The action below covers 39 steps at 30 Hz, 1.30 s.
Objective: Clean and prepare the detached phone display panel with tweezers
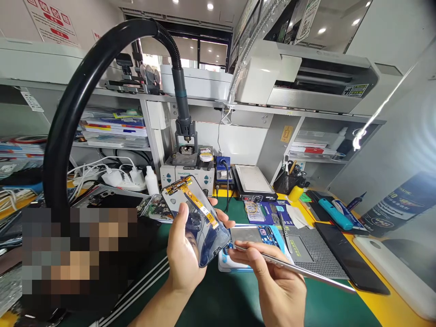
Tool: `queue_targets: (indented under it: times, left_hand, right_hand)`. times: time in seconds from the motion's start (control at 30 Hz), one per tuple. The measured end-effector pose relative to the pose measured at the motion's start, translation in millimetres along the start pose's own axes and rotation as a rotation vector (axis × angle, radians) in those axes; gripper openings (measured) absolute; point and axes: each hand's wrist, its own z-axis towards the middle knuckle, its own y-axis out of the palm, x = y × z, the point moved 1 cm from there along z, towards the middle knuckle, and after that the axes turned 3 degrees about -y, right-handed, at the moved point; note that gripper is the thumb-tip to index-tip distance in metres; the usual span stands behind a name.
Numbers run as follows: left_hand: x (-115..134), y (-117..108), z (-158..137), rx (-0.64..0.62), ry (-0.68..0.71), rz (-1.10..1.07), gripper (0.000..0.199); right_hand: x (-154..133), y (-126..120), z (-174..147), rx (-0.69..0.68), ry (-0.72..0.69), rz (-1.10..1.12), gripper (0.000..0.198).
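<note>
In my left hand (185,247) is a phone screen (204,227), tilted with its inner side up. A gold-orange flex cable (200,209) runs along it, and its dark surface gives reflections. My thumb presses on the near edge while fingers curl behind the far edge. My right hand (272,277) grips a long, slim silver metal tool (316,273), seen nearly edge-on; its exact kind cannot be made out. The tool's left end is close to the screen's lower right corner. Behind both hands lies an opened device with a circuit board (267,234), partly hidden, over a blue-and-white holder (235,264).
Tweezers (285,231) rest on a grey perforated mat (316,247), beside a dark flat panel (354,259). A soldering station (223,170) and a hot plate (255,179) stand behind. A thick black hose (57,136) arches over the left side. White cables (143,284) cross the green mat.
</note>
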Motion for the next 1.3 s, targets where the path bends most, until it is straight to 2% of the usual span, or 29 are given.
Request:
queue_targets:
  times: [0.23, 0.83, 1.03, 1.3]
  left_hand:
    - [0.5, -0.7, -1.4, -0.022, 0.003, 0.030, 0.048]
    - [2.4, 2.0, -1.6, -0.011, -0.005, 0.048, 0.049]
    - [1.1, 1.5, -1.3, -0.007, 0.000, 0.044, 0.049]
    - [2.1, 2.0, -1.9, -0.001, 0.011, 0.051, 0.048]
  right_hand:
    - [-0.8, 3.2, 0.5, 0.026, 0.099, 0.138, 0.025]
    - [-0.7, 4.7, -5.2, 0.014, 0.106, 0.152, 0.024]
    - [-6.6, 10.2, -11.0, 0.099, 0.137, 0.128, 0.026]
    - [-3.7, 10.0, -14.0, 0.050, 0.125, 0.136, 0.025]
